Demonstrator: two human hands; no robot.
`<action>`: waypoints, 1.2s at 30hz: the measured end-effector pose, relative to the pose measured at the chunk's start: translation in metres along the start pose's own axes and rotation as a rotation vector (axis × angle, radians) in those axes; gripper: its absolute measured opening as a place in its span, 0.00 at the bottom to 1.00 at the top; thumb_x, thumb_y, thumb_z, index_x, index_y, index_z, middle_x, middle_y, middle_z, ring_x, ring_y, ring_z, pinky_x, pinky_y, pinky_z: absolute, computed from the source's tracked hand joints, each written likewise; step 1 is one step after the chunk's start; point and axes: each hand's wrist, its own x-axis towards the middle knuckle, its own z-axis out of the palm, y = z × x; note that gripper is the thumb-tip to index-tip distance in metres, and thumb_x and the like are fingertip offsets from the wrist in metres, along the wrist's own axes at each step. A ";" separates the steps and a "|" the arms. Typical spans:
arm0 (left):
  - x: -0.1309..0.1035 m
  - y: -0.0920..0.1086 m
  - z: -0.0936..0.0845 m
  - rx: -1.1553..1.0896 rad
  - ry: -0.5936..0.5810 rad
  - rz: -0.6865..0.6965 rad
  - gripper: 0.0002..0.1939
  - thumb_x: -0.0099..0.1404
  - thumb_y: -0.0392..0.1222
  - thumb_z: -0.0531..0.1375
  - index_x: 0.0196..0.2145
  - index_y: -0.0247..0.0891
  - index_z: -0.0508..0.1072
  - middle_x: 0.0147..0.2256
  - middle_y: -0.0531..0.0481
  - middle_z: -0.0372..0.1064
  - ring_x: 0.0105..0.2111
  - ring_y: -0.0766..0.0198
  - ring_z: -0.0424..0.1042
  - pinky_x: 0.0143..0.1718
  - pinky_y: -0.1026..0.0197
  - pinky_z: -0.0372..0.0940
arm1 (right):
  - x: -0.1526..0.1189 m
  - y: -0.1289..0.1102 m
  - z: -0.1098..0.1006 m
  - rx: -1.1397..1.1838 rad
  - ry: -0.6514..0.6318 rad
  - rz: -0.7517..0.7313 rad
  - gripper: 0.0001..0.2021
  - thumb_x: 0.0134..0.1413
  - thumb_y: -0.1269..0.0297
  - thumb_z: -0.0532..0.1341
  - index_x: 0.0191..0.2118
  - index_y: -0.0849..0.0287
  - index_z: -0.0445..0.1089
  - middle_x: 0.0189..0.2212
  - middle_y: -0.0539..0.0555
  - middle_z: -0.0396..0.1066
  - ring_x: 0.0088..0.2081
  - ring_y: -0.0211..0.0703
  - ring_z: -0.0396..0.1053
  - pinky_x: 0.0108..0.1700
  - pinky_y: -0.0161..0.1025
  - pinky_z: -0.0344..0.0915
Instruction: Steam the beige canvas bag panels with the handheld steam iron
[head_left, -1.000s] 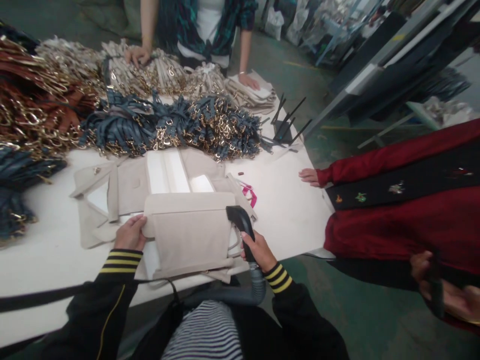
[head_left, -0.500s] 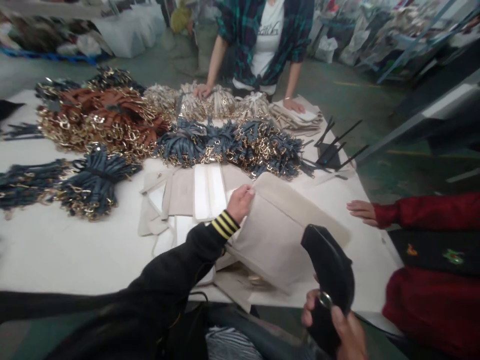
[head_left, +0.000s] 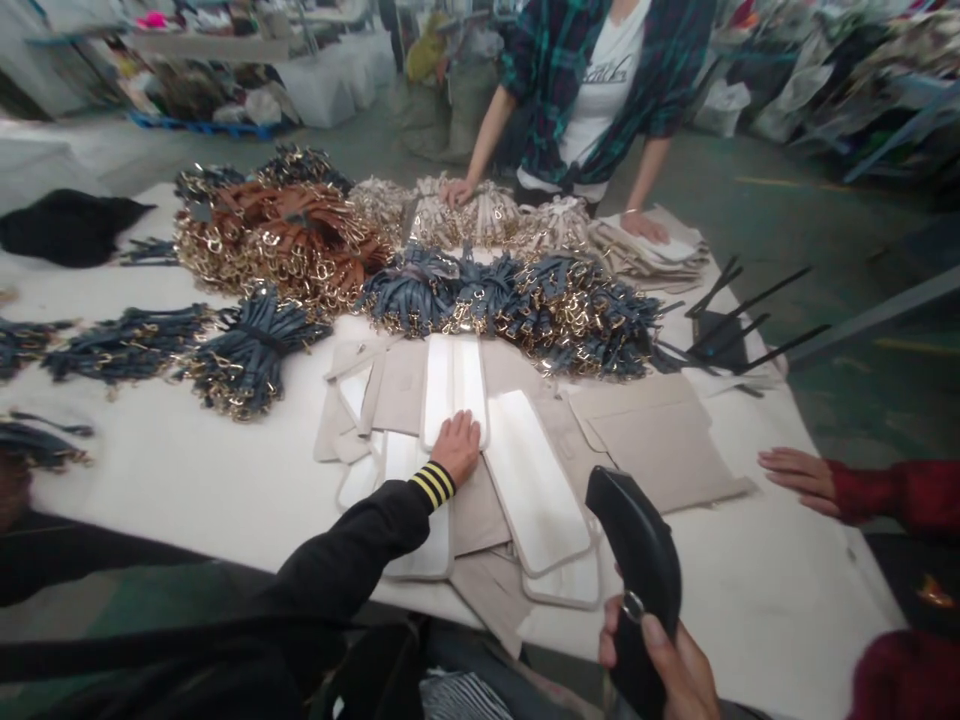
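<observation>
Left hand (head_left: 457,447): flat, fingers spread, pressing the beige panel stack (head_left: 457,470) at the table's (head_left: 187,490) near edge. Right hand (head_left: 667,665): gripping black nozzle tool (head_left: 637,560), seemingly hose-fed. Risk: overhanging lower panels could slide off.

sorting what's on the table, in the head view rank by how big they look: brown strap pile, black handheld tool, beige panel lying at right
1. brown strap pile
2. beige panel
3. black handheld tool, held in the right hand; it is nearest the camera, so its rank is unsure.
</observation>
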 end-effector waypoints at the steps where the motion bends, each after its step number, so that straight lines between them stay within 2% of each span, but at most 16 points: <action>1: 0.000 -0.004 0.004 0.018 0.016 0.013 0.19 0.59 0.29 0.49 0.49 0.25 0.63 0.55 0.25 0.57 0.57 0.40 0.55 0.54 0.40 0.53 | 0.002 -0.001 0.004 -0.025 -0.018 -0.006 0.20 0.51 0.45 0.56 0.32 0.61 0.65 0.18 0.52 0.66 0.18 0.37 0.60 0.18 0.33 0.54; 4: 0.007 -0.015 0.008 0.013 0.082 0.074 0.18 0.62 0.27 0.44 0.49 0.28 0.63 0.52 0.30 0.63 0.55 0.48 0.60 0.52 0.43 0.58 | 0.005 -0.002 0.014 -0.097 -0.074 -0.032 0.21 0.52 0.45 0.54 0.32 0.61 0.65 0.18 0.52 0.66 0.17 0.36 0.59 0.18 0.32 0.54; 7: 0.000 -0.025 -0.004 -0.045 0.219 0.189 0.19 0.64 0.29 0.42 0.50 0.30 0.62 0.50 0.32 0.65 0.54 0.54 0.61 0.52 0.46 0.59 | 0.004 -0.006 0.021 -0.159 -0.117 -0.049 0.21 0.53 0.45 0.53 0.32 0.61 0.65 0.18 0.52 0.66 0.17 0.36 0.58 0.18 0.33 0.53; 9: -0.022 -0.023 -0.015 -0.099 0.320 0.287 0.19 0.65 0.30 0.42 0.52 0.31 0.60 0.51 0.34 0.65 0.56 0.56 0.59 0.53 0.46 0.58 | 0.002 -0.009 0.025 -0.171 -0.131 -0.059 0.20 0.53 0.45 0.53 0.32 0.61 0.65 0.18 0.53 0.66 0.17 0.36 0.59 0.18 0.33 0.54; 11: -0.055 -0.010 -0.022 -0.159 0.337 0.402 0.19 0.66 0.31 0.43 0.53 0.32 0.59 0.51 0.35 0.64 0.57 0.57 0.57 0.54 0.47 0.57 | 0.000 -0.015 0.031 -0.153 -0.150 -0.060 0.20 0.54 0.46 0.52 0.33 0.60 0.64 0.18 0.52 0.66 0.17 0.37 0.60 0.17 0.33 0.54; 14: -0.108 0.017 -0.020 -0.228 0.188 0.535 0.18 0.66 0.36 0.48 0.53 0.35 0.59 0.52 0.35 0.64 0.56 0.55 0.58 0.52 0.48 0.59 | -0.001 -0.023 0.042 -0.138 -0.179 -0.085 0.19 0.55 0.46 0.52 0.33 0.60 0.63 0.19 0.52 0.65 0.18 0.39 0.62 0.17 0.34 0.57; 16: -0.133 0.024 -0.014 -0.260 0.136 0.524 0.20 0.63 0.44 0.53 0.52 0.35 0.61 0.52 0.33 0.63 0.55 0.52 0.59 0.50 0.46 0.60 | 0.000 -0.027 0.051 -0.187 -0.207 -0.106 0.18 0.55 0.47 0.52 0.33 0.60 0.63 0.19 0.52 0.65 0.18 0.39 0.62 0.17 0.35 0.58; 17: -0.140 0.022 -0.012 -0.273 0.168 0.459 0.21 0.62 0.46 0.54 0.51 0.35 0.61 0.52 0.32 0.62 0.54 0.50 0.60 0.50 0.45 0.60 | 0.001 -0.027 0.055 -0.226 -0.223 -0.115 0.18 0.55 0.47 0.52 0.32 0.60 0.63 0.19 0.52 0.65 0.18 0.38 0.62 0.18 0.34 0.58; 19: -0.144 0.001 -0.008 -0.288 0.316 0.184 0.21 0.61 0.45 0.55 0.51 0.34 0.62 0.51 0.32 0.62 0.53 0.50 0.60 0.50 0.44 0.59 | 0.004 -0.026 0.064 -0.317 -0.254 -0.128 0.19 0.55 0.47 0.52 0.32 0.60 0.63 0.18 0.51 0.66 0.18 0.38 0.62 0.18 0.34 0.58; 21: -0.138 -0.033 -0.007 -0.296 0.464 -0.173 0.19 0.61 0.41 0.54 0.50 0.33 0.62 0.49 0.32 0.63 0.51 0.51 0.62 0.50 0.44 0.59 | 0.007 -0.023 0.074 -0.400 -0.278 -0.145 0.19 0.55 0.47 0.52 0.31 0.60 0.63 0.18 0.51 0.66 0.19 0.38 0.63 0.19 0.34 0.58; 23: -0.126 -0.067 -0.006 -0.361 0.488 -0.416 0.17 0.59 0.38 0.54 0.47 0.33 0.64 0.44 0.36 0.66 0.45 0.53 0.66 0.47 0.46 0.62 | 0.012 -0.019 0.085 -0.473 -0.324 -0.153 0.19 0.55 0.47 0.52 0.30 0.59 0.63 0.17 0.50 0.66 0.20 0.38 0.63 0.21 0.34 0.59; 25: -0.115 -0.093 -0.007 -0.469 0.408 -0.520 0.15 0.55 0.37 0.56 0.41 0.33 0.67 0.37 0.41 0.68 0.38 0.56 0.69 0.42 0.50 0.66 | 0.016 -0.016 0.098 -0.526 -0.392 -0.157 0.19 0.56 0.47 0.51 0.30 0.59 0.62 0.17 0.50 0.66 0.20 0.38 0.64 0.22 0.34 0.60; 27: -0.109 -0.106 -0.009 -0.574 0.325 -0.575 0.10 0.53 0.37 0.56 0.35 0.34 0.69 0.32 0.44 0.69 0.33 0.58 0.69 0.39 0.52 0.66 | 0.020 -0.014 0.112 -0.563 -0.457 -0.159 0.18 0.56 0.47 0.51 0.30 0.59 0.60 0.17 0.49 0.65 0.20 0.38 0.64 0.23 0.34 0.61; 31: -0.108 -0.107 -0.018 -0.828 0.324 -0.668 0.07 0.52 0.41 0.57 0.28 0.36 0.70 0.26 0.49 0.69 0.29 0.61 0.69 0.36 0.56 0.66 | 0.025 -0.012 0.138 -0.609 -0.542 -0.156 0.16 0.56 0.49 0.52 0.32 0.59 0.58 0.18 0.47 0.64 0.20 0.37 0.64 0.26 0.35 0.63; 36: -0.110 -0.101 -0.027 -1.414 0.325 -0.866 0.15 0.43 0.46 0.63 0.27 0.33 0.69 0.21 0.52 0.67 0.23 0.66 0.67 0.29 0.60 0.65 | 0.028 -0.010 0.156 -0.691 -0.598 -0.151 0.14 0.57 0.52 0.52 0.34 0.59 0.58 0.17 0.45 0.63 0.20 0.36 0.65 0.27 0.35 0.63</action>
